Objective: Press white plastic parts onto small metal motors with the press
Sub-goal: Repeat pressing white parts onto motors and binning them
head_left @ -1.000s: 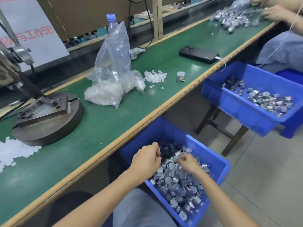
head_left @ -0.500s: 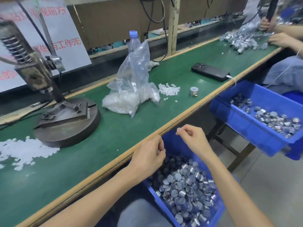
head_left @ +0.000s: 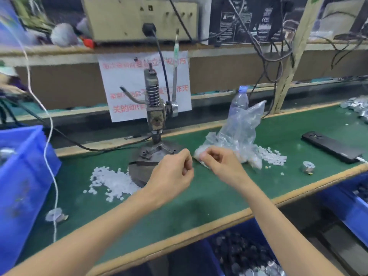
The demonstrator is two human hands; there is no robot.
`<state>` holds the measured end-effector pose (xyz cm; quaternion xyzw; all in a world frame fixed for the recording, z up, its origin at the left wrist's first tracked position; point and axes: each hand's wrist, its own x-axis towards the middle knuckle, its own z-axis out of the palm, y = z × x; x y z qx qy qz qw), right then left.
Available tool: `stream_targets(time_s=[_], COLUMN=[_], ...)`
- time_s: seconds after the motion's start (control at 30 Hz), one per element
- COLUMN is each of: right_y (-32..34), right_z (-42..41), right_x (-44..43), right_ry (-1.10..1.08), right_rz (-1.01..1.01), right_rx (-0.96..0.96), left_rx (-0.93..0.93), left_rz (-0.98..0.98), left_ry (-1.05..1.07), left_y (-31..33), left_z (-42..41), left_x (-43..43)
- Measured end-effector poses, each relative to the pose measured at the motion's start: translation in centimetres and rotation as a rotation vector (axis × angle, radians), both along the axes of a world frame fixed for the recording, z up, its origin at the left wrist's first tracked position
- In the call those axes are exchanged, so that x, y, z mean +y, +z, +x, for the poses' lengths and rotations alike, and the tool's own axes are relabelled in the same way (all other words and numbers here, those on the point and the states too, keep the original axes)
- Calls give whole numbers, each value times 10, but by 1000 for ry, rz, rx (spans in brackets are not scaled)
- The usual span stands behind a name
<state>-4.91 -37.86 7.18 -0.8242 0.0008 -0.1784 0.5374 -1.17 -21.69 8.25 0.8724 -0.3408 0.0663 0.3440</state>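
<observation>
Left hand and right hand hover curled before press.

Dim, motion-blurred, edges wide-angle warped

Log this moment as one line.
left hand: fingers curled, near press base | right hand: fingers curled, near plastic bag | contents: hidden
</observation>
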Motion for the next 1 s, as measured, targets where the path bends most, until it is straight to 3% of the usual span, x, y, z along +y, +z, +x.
stream_targets(time_s=[0.5, 0.83, 0.9, 1.0], right_y=[52, 72, 72, 72], right_z=[99, 137, 142, 147], right_x=[193, 335, 360, 390], right_ry=[461, 699, 742, 801], right_rz=[-186, -349, -415, -550], right_rx=[-87, -161, -147, -120], left_rx=[-42, -52, 2, 227], left_rz=[40, 42, 142, 479], left_ry=[414, 739, 805, 834], left_y=[46, 43, 36, 27], left_z=[47, 57, 61, 65], left_x=[184, 321, 345, 377])
